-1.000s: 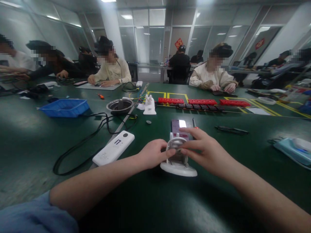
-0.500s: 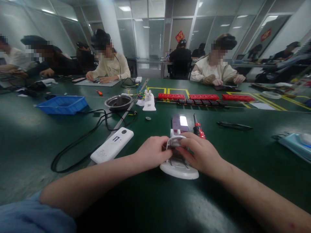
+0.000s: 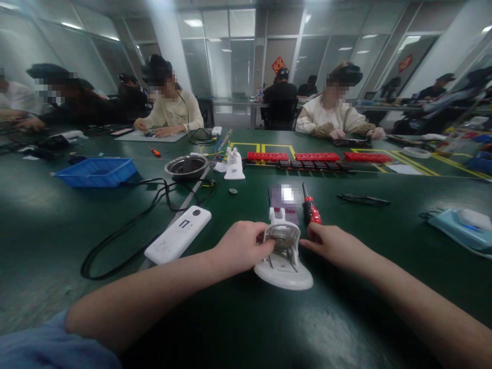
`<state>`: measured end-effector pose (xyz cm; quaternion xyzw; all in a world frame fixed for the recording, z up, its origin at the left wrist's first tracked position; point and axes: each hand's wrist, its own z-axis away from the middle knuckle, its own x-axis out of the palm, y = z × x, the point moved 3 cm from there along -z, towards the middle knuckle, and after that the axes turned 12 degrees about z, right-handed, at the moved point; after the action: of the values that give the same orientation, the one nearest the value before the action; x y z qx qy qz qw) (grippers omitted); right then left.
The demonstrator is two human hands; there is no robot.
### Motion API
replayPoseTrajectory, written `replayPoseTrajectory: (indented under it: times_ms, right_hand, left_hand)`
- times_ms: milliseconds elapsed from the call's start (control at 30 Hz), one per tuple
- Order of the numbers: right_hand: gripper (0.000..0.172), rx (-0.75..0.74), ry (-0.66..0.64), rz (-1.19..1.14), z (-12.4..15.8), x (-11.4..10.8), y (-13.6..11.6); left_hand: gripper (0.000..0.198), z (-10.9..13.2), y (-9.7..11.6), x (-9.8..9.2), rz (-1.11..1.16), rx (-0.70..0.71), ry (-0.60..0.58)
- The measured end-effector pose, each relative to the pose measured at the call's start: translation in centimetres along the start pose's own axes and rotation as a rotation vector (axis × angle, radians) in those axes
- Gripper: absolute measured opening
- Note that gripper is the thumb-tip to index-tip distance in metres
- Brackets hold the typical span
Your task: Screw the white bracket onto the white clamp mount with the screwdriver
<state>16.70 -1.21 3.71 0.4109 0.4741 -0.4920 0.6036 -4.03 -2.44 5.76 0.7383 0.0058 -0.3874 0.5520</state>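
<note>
A white plastic stand [image 3: 284,277] with an oval base and a hollow, arched body is on the green table in front of me. My left hand [image 3: 244,243] grips the left rim of its arch, thumb inside the hollow. To the right of the stand is my right hand [image 3: 338,243], off the part, with its thumb and fingers slightly apart and nothing visible between them. Just beyond its knuckles lies a red-and-black screwdriver [image 3: 311,209], tip pointing away. Behind the stand lies a phone [image 3: 290,212], partly covered by the stand's two upright prongs.
Left are a white power bank [image 3: 179,234], black cable, a blue tray [image 3: 96,171] and a metal bowl [image 3: 172,169]. Another white stand [image 3: 233,166] and red strips [image 3: 317,157] stand farther back. Tweezers [image 3: 363,200] and a light-blue box [image 3: 459,230] lie right. Co-workers sit opposite.
My right hand has let go of the stand's right side and moved right, close to the screwdriver's handle. The left hand keeps its hold, and the view has shifted slightly.
</note>
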Motion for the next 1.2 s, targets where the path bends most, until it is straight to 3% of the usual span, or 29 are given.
replayPoseTrajectory:
  times_ms: [167, 267, 400, 533, 600, 767, 900, 1067, 1200]
  right_hand:
    - [0.026, 0.013, 0.053, 0.096, -0.3, 1.9, -1.8]
    - [0.027, -0.013, 0.072, 0.062, -0.6, 1.8, -1.9]
    - [0.022, -0.074, 0.138, -0.080, 0.2, -1.6, -1.1]
    - [0.018, -0.251, 0.510, -0.404, 2.7, -6.8, -1.7]
    - [0.014, -0.389, 0.634, -0.381, 3.6, -7.8, -3.0]
    - [0.007, -0.641, 0.662, -0.170, 2.8, -5.9, -5.8]
    - [0.011, -0.649, 0.761, -0.108, 1.7, -4.8, -6.0]
    - [0.016, -0.653, 0.834, -0.001, 1.8, -5.3, -6.7]
    - [0.008, -0.653, 0.854, 0.125, 1.9, -5.8, -7.5]
  left_hand:
    - [0.020, -0.1, -0.1, -0.2, 0.031, -0.022, 0.014]
    - [0.019, -0.2, -0.2, -0.2, 0.071, -0.035, 0.012]
    - [0.020, -0.4, -0.7, -0.2, 0.156, -0.090, 0.012]
    - [0.021, -0.6, -1.2, -0.2, 0.225, -0.121, 0.012]
    - [0.021, -0.7, -1.5, -0.2, 0.232, -0.115, 0.018]
    - [0.020, -1.1, -2.0, -0.2, 0.206, -0.109, 0.043]
    - [0.022, -1.3, -2.2, -0.2, 0.235, -0.122, 0.032]
    - [0.019, -1.4, -2.2, -0.3, 0.216, -0.119, 0.044]
    - [0.017, -1.5, -2.3, -0.4, 0.244, -0.109, 0.036]
